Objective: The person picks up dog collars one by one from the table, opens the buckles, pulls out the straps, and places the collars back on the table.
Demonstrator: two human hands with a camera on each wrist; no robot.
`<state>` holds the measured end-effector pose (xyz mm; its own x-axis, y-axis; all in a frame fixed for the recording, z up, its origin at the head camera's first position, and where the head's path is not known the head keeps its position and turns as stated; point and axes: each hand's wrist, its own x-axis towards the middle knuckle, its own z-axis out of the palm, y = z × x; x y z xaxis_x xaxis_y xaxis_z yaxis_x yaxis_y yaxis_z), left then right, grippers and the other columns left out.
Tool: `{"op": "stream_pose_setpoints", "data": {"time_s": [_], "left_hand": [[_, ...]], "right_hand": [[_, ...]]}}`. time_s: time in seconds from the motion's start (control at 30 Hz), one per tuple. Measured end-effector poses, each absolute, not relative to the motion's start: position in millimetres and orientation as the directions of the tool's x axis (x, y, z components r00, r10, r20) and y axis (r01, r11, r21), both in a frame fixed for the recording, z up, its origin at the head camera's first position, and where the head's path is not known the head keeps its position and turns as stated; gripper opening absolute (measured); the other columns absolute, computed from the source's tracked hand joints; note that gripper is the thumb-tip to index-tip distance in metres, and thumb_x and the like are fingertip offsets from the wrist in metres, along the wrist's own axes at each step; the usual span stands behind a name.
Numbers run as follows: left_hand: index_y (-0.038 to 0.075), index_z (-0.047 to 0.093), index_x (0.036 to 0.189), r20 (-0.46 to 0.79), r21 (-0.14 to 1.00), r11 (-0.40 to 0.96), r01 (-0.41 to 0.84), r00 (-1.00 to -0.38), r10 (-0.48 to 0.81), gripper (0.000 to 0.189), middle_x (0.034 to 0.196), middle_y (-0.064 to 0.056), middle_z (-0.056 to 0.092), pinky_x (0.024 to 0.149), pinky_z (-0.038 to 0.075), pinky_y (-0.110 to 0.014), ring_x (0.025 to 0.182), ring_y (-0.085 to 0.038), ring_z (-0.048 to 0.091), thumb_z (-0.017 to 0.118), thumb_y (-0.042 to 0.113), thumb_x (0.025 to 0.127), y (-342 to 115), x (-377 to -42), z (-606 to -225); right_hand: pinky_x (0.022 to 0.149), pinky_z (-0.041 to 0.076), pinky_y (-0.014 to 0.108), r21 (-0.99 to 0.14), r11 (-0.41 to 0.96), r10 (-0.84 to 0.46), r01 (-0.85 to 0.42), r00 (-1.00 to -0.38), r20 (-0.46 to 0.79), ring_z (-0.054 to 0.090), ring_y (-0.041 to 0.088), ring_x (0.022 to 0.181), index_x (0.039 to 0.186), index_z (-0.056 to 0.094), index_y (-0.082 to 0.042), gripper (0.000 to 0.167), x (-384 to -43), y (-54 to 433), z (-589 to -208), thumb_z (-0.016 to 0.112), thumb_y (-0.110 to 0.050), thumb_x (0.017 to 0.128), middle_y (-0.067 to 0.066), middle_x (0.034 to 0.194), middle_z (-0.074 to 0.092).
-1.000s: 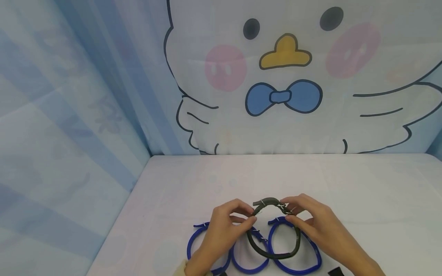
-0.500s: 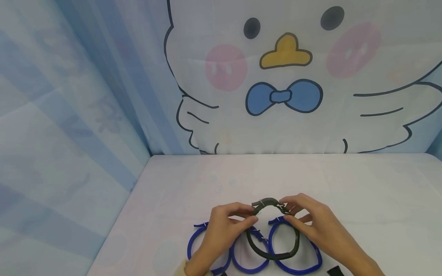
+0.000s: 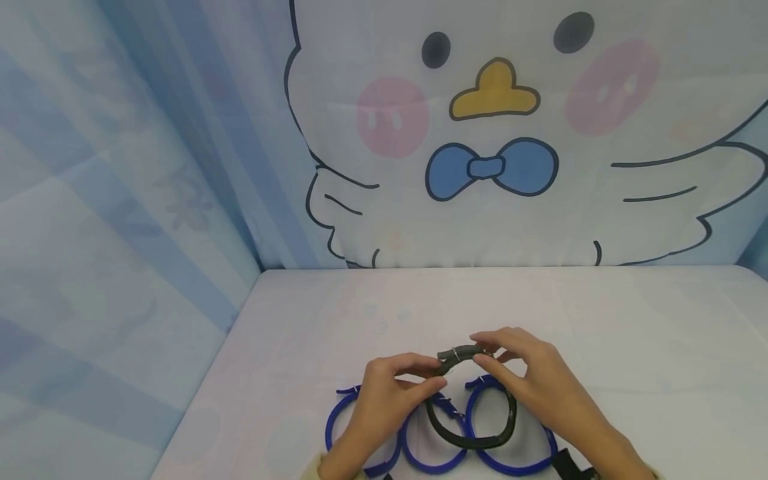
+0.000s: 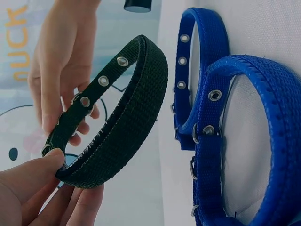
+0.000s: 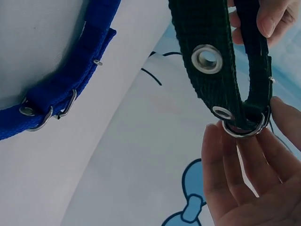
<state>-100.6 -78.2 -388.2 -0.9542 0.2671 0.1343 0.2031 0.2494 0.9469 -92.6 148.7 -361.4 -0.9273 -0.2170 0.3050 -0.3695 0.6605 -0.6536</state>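
Observation:
A dark green webbing collar (image 3: 471,443) with metal eyelets is held up, fastened in a loop, in front of me. My left hand (image 3: 387,397) pinches it on the left side between thumb and fingers, close to the strap's end. My right hand (image 3: 531,377) has its thumb and fingertips on the upper right part, over the buckle. In the right wrist view a metal ring (image 5: 242,134) on the collar sits between the right thumb and fingers. The left wrist view shows the padded band (image 4: 146,101) and a row of eyelets.
Three blue collars lie side by side on the white table below the hands: a left one (image 3: 330,427), a middle one (image 3: 435,469) and a right one (image 3: 519,471). A black object (image 3: 567,465) shows by the right wrist. A printed cloth (image 3: 492,227) hangs behind.
My right hand has shifted left and slightly up along the green collar, now covering the buckle. The left hand has stayed nearly still.

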Motion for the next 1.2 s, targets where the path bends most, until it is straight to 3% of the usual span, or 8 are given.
{"op": "stream_pose_setpoints", "data": {"time_s": [0.17, 0.57, 0.9, 1.2], "left_hand": [[0.011, 0.075, 0.102, 0.136, 0.952, 0.229, 0.204, -0.95, 0.28, 0.021, 0.097, -0.004, 0.075, 0.071, 0.06, -0.021, 0.089, -0.01, 0.072, 0.082, 0.014, 0.082, -78.7, -100.9, -389.7], [0.021, 0.073, 0.114, 0.129, 0.909, 0.347, 0.232, -0.947, 0.296, 0.034, 0.101, 0.005, 0.074, 0.075, 0.058, -0.019, 0.091, -0.006, 0.069, 0.079, 0.034, 0.084, -75.3, -104.8, -383.3], [0.021, 0.072, 0.12, 0.129, 0.903, 0.349, 0.252, -0.932, 0.339, 0.034, 0.108, 0.001, 0.075, 0.075, 0.058, -0.02, 0.091, -0.006, 0.07, 0.076, 0.031, 0.087, -74.6, -104.1, -377.0], [0.021, 0.074, 0.115, 0.109, 0.903, 0.361, 0.231, -0.938, 0.328, 0.031, 0.105, 0.005, 0.075, 0.072, 0.057, -0.016, 0.09, -0.003, 0.069, 0.077, 0.03, 0.086, -76.1, -101.7, -378.0]], "right_hand": [[0.068, 0.056, 0.022, -0.654, 0.649, -0.241, -0.389, -0.921, 0.307, 0.063, 0.006, 0.086, 0.112, 0.072, -0.023, 0.019, -93.6, 146.0, -363.0, 0.07, -0.023, 0.093, -0.016, 0.1, 0.068], [0.069, 0.057, 0.02, -0.592, 0.668, -0.252, -0.45, -0.886, 0.39, 0.059, 0.001, 0.086, 0.104, 0.072, -0.025, 0.022, -90.8, 139.6, -360.8, 0.077, -0.013, 0.087, -0.018, 0.099, 0.067], [0.062, 0.055, 0.019, -0.54, 0.687, -0.257, -0.486, -0.858, 0.445, 0.057, 0.0, 0.082, 0.105, 0.072, -0.022, 0.024, -86.4, 135.8, -357.8, 0.078, -0.01, 0.085, -0.016, 0.098, 0.065], [0.064, 0.055, 0.018, -0.558, 0.683, -0.229, -0.472, -0.864, 0.449, 0.057, 0.0, 0.082, 0.104, 0.073, -0.022, 0.023, -84.9, 132.8, -359.8, 0.078, -0.009, 0.085, -0.016, 0.097, 0.066]]}}
